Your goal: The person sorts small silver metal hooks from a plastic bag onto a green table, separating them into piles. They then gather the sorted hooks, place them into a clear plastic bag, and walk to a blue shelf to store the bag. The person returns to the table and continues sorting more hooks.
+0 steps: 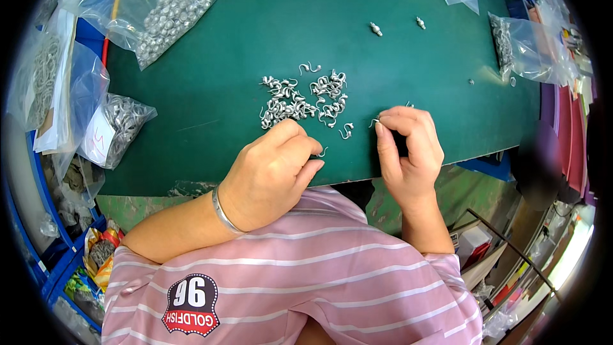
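Near the table's front edge, my left hand [271, 169] is closed in a pinch; a small curved silver hook [323, 152] shows at its fingertips. To the right, my right hand [415, 150] pinches another small silver hook [373, 122] between thumb and forefinger. Beyond my left hand lies a loose pile of silver ball-ended hooks [285, 103], with a second cluster of hooks [331, 92] close on its right. A single hook [346, 131] rests between my hands. Just past my right knuckles, a tiny silver piece [409, 105] is partly hidden.
On the green table [242, 38], a clear bag of silver beads [175, 16] lies far left, with a bag of metal parts [124, 124] nearer. Two small silver pieces, one a bulbous fitting [375, 29], lie far right. Another parts bag [504, 45] sits at the right edge.
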A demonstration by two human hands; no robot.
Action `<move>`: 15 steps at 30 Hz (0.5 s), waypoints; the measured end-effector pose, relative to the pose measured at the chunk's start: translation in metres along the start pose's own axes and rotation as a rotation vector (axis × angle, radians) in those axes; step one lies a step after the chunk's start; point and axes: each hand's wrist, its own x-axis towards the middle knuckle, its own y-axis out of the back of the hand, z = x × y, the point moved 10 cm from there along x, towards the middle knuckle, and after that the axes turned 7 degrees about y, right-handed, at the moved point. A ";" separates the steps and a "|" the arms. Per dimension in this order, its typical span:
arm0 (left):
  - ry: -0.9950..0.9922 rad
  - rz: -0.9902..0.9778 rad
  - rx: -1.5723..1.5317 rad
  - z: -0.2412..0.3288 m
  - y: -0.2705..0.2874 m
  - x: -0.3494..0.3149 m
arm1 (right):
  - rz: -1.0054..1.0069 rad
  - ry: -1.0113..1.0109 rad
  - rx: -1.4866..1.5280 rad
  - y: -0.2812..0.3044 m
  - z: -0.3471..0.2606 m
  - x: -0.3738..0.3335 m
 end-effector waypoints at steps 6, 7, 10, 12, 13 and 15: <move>0.083 0.009 -0.193 -0.005 0.002 0.001 | 0.081 -0.111 0.368 -0.004 -0.005 -0.013; 0.097 0.012 -0.237 -0.005 0.002 0.001 | 0.086 -0.100 0.398 -0.006 -0.009 -0.014; 0.165 -0.023 -0.365 -0.009 -0.004 0.002 | 0.070 -0.054 0.453 -0.011 -0.020 -0.016; 0.211 -0.098 -0.407 -0.011 -0.010 0.001 | 0.073 -0.025 0.450 -0.012 -0.026 -0.015; 0.234 -0.137 -0.428 -0.012 -0.013 0.001 | 0.075 -0.011 0.449 -0.012 -0.028 -0.015; 0.424 -0.228 -0.606 -0.023 -0.024 -0.005 | 0.067 -0.005 0.439 -0.013 -0.030 -0.015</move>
